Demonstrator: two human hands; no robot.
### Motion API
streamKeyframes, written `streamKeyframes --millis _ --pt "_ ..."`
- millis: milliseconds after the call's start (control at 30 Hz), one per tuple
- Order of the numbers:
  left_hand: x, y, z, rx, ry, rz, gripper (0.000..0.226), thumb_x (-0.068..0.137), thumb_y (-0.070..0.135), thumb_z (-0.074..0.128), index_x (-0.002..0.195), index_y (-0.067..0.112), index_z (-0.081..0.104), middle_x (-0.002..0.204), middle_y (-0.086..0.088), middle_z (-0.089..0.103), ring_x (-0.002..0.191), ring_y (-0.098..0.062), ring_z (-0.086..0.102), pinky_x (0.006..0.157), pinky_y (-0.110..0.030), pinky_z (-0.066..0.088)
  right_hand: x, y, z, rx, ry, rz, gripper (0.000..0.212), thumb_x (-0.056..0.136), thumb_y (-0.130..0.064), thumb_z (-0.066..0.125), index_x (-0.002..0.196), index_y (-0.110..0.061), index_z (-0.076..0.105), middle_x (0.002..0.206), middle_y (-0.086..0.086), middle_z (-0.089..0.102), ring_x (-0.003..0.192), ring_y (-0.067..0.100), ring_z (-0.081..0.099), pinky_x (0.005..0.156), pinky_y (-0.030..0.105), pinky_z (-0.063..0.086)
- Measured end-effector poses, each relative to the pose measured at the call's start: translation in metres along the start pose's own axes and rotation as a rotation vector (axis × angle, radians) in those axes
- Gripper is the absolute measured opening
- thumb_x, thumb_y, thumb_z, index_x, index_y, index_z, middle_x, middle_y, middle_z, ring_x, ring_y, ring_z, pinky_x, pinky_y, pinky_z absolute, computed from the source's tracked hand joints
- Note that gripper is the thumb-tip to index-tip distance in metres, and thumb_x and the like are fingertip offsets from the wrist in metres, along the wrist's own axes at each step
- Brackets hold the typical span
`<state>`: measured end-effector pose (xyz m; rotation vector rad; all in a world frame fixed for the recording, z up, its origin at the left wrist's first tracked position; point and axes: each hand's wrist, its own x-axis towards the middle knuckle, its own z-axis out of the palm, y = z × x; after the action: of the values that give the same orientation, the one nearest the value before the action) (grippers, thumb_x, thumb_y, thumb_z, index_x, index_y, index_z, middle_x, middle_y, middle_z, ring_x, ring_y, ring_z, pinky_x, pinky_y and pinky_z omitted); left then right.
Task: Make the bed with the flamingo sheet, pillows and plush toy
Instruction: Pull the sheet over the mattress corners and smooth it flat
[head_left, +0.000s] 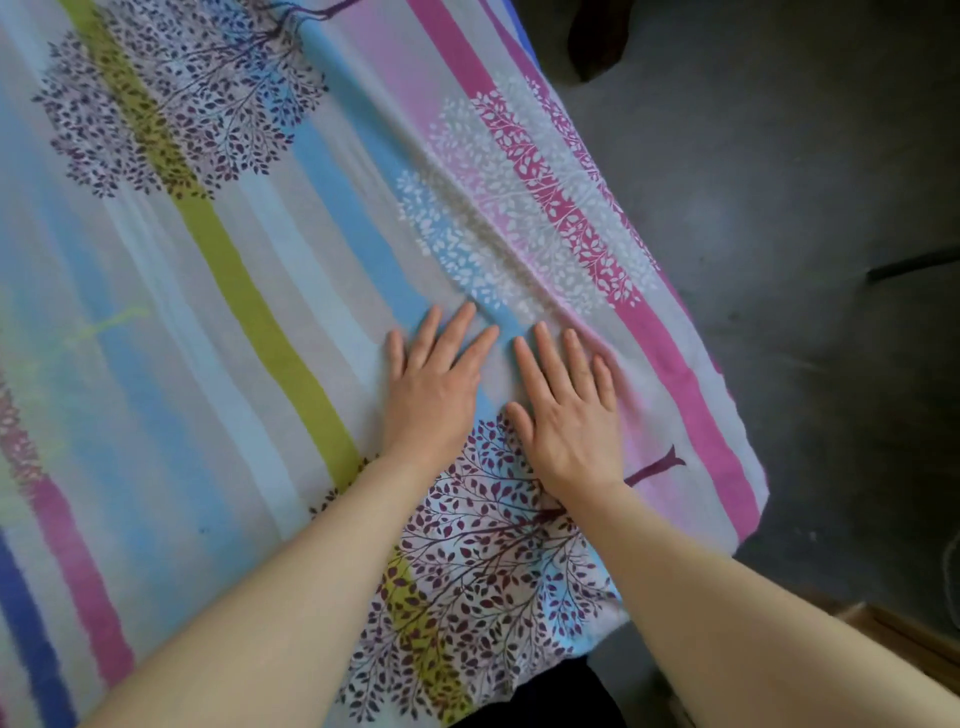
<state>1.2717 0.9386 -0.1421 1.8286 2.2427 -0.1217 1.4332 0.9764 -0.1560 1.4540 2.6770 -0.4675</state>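
Pressing sheet (249, 291) near edge: left hand (434, 387), right hand (569, 421); floor (810, 208) beyond.

One striped sheet (249, 291) lay in view, with two hands flat on it: one left hand (434, 387) and one right hand (569, 421). Three tree prints showed plainly: one far purple tree (182, 104) at left, one near purple tree (493, 561), and one white tree (519, 208) at far right.

Both hands (498, 395) side by side on the sheet (234, 291), floor (805, 208) seemingly right.
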Motion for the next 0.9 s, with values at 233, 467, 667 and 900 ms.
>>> streamKeyframes --millis 233,467,667,900 --pt "0.043 0.053 -0.002 0.04 -0.044 0.173 0.057 0.099 0.035 0.034 0.15 0.036 0.01 0.16 0.012 -0.001 0.148 -0.02 0.001 0.113 -0.058 0.003 0.005 0.063 -0.021 -0.062 -0.048 0.221 0.066 0.092 -0.057 0.018 0.152 -0.03 0.013 0.16 -0.003 0.008 0.148 0.023 0.008 0.116 0.052 0.014" --pt "0.078 0.069 -0.024 -0.252 -0.142 0.241 0.048 0.098 0.021 0.043 0.142 0.037 0.036 0.157 0.015 0.017 0.146 -0.01 0.014 0.115 -0.054 0.002 0.016 0.053 -0.035 0.06 -0.049 0.326 0.054 0.098 -0.043 0.031 0.15 -0.032 0.021 0.16 -0.006 0.011 0.147 0.027 0.007 0.114 0.055 0.01" --pt "0.072 0.033 -0.044 -0.682 0.19 0.076 0.036 0.081 -0.004 0.056 0.109 0.014 0.069 0.126 -0.006 0.06 0.117 -0.025 0.053 0.105 -0.036 0.037 0.061 0.045 -0.051 0.204 0.158 0.387 0.046 0.088 -0.029 0.047 0.134 -0.021 0.048 0.139 0.003 0.046 0.125 0.029 0.043 0.106 0.042 0.034" --pt "0.094 -0.031 -0.05 -0.492 0.226 -0.232 0.045 0.078 0.006 0.068 0.123 0.01 0.061 0.14 -0.012 0.047 0.129 -0.03 0.044 0.109 -0.037 0.033 0.146 -0.011 -0.06 0.219 0.148 0.257 0.05 0.09 -0.027 0.052 0.139 -0.022 0.041 0.149 0.004 0.034 0.134 0.028 0.034 0.106 0.042 0.029"
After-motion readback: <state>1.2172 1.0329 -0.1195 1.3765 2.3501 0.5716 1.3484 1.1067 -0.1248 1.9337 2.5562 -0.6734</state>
